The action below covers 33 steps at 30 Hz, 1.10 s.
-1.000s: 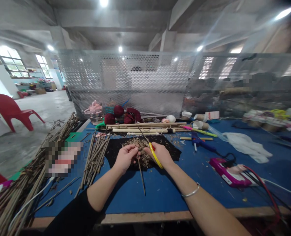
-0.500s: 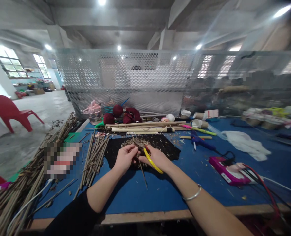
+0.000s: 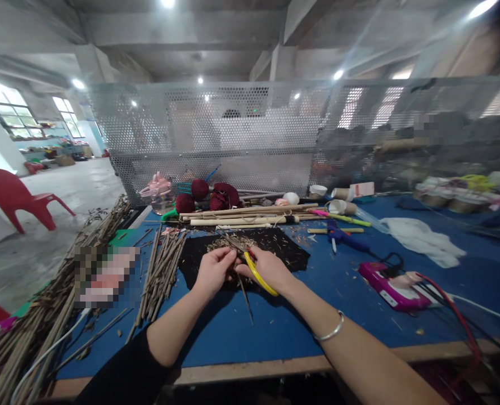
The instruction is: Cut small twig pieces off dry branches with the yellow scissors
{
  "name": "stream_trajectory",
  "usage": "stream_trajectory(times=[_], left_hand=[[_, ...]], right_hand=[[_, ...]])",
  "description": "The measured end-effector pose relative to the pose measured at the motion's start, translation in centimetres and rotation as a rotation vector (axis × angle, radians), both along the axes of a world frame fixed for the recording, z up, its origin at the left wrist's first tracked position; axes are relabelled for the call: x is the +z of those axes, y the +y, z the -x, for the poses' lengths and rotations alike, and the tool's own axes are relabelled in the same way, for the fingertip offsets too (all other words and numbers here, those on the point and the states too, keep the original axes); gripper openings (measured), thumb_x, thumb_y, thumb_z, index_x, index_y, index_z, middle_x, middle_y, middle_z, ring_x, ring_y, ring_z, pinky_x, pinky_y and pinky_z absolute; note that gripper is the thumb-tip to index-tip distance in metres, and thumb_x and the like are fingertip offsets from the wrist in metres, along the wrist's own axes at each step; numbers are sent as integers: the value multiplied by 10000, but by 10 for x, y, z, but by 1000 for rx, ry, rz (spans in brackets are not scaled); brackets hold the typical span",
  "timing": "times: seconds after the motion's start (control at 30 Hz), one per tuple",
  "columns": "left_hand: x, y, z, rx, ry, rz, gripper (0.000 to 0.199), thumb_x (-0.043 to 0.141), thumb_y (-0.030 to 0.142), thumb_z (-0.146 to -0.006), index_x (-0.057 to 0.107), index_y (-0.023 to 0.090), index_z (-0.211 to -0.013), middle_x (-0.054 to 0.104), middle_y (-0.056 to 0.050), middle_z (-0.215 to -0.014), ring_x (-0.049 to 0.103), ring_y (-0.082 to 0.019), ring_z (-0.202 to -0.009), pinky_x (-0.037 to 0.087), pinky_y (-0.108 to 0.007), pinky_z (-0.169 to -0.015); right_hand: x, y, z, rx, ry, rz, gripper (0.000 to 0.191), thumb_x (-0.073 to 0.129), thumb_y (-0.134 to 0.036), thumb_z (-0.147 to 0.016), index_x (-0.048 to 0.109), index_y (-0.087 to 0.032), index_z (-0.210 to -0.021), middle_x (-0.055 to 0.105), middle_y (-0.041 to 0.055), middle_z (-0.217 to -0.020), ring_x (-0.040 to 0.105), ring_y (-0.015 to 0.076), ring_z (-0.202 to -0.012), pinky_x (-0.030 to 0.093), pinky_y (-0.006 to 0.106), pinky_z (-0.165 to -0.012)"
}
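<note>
Over a black cloth (image 3: 296, 256) strewn with small plant bits, my right hand (image 3: 269, 270) is closed on yellow-handled scissors (image 3: 256, 275), their blades pointing up and left. Beside it my left hand (image 3: 214, 270) is closed, thumb and forefinger pressed together; what it pinches is too small to make out. A thin dark twig (image 3: 246, 301) sticks out below the hands toward me. To the left of the cloth lies a bundle of cut sticks (image 3: 163, 275).
Long dried stalks (image 3: 34, 320) cover the table's left side, near a pixelated object. Bamboo rods (image 3: 250, 214) and dark red yarn balls (image 3: 199, 190) lie behind the cloth. A blue glue gun (image 3: 346, 241), a magenta power strip (image 3: 393, 289) and white plastic (image 3: 418, 239) are on the right.
The view has shifted slightly. The scissor blades appear to point a little further left and are more spread. Both hands remain almost in place.
</note>
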State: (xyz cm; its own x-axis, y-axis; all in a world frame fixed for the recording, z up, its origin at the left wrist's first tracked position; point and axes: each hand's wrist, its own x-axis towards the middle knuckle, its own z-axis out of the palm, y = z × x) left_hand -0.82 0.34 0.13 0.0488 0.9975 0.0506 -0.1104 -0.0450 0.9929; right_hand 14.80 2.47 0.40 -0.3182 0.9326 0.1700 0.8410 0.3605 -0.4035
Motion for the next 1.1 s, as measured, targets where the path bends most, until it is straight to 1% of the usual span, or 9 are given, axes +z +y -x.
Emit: stream_trajectory(times=[0.2, 0.33, 0.43, 0.5, 0.57, 0.63, 0.7, 0.83, 1.1], left_hand=[[0, 0, -1, -2, 10, -33, 389, 593, 481, -668, 627, 111, -785, 584, -25, -629, 455, -66, -445, 374, -161, -362], [0, 1, -3, 22, 42, -4, 369, 591, 468, -672, 630, 119, -784, 587, -22, -627, 441, -61, -430, 370, -161, -358], [0, 1, -4, 24, 45, 22, 364, 594, 474, -664, 629, 125, -761, 591, -22, -620, 443, -63, -426, 368, -162, -356], [0, 0, -4, 10, 29, 35, 364, 595, 480, -660, 625, 129, -754, 593, -23, -622, 456, -67, -437, 367, -160, -356], [1, -1, -4, -15, 22, 33, 364, 592, 483, -661, 620, 129, -739, 590, -20, -619, 451, -63, -430, 363, -159, -352], [1, -2, -5, -52, 35, 7, 363, 582, 488, -667, 613, 128, -708, 582, -13, -605, 424, -52, -402, 356, -163, -347], [2, -3, -6, -82, 49, -18, 368, 569, 494, -676, 607, 128, -683, 572, -5, -589, 402, -44, -380, 351, -169, -345], [3, -5, -7, -87, 40, -3, 359, 563, 484, -686, 609, 129, -710, 559, 3, -574, 406, -49, -392, 353, -171, -351], [7, -5, -7, -48, 46, 80, 332, 561, 459, -701, 598, 130, -682, 549, 5, -566, 385, -44, -383, 337, -170, -346]], right_hand=[[-3, 2, -2, -14, 34, 31, 423, 575, -592, -636, 520, -192, -761, 568, 1, -658, 490, 117, -551, 249, 212, -480], [-7, 6, -6, 26, 81, 71, 414, 551, -589, -659, 512, -183, -733, 562, -1, -639, 483, 113, -550, 262, 205, -481], [-8, 8, -7, 37, 58, 91, 412, 523, -594, -679, 508, -185, -726, 559, -2, -631, 478, 113, -542, 254, 206, -477], [-6, 7, -8, 17, 12, 64, 411, 535, -591, -670, 509, -190, -752, 560, -2, -638, 481, 118, -546, 245, 210, -479], [-3, 5, -7, -3, -16, 28, 427, 570, -573, -652, 513, -191, -833, 570, 7, -677, 497, 127, -571, 250, 215, -495], [0, 3, -6, 6, 1, 18, 466, 596, -550, -643, 499, -187, -918, 582, 24, -749, 517, 134, -613, 268, 216, -520], [2, 0, -5, 36, 42, 19, 479, 603, -541, -644, 484, -183, -941, 584, 39, -807, 529, 138, -652, 287, 216, -546], [2, -1, -3, 57, 83, 9, 479, 589, -564, -645, 468, -188, -916, 585, 36, -805, 536, 141, -665, 296, 216, -551], [-5, 1, -1, -8, 21, 60, 480, 580, -616, -611, 471, -197, -820, 581, 19, -704, 533, 153, -609, 246, 226, -504]])
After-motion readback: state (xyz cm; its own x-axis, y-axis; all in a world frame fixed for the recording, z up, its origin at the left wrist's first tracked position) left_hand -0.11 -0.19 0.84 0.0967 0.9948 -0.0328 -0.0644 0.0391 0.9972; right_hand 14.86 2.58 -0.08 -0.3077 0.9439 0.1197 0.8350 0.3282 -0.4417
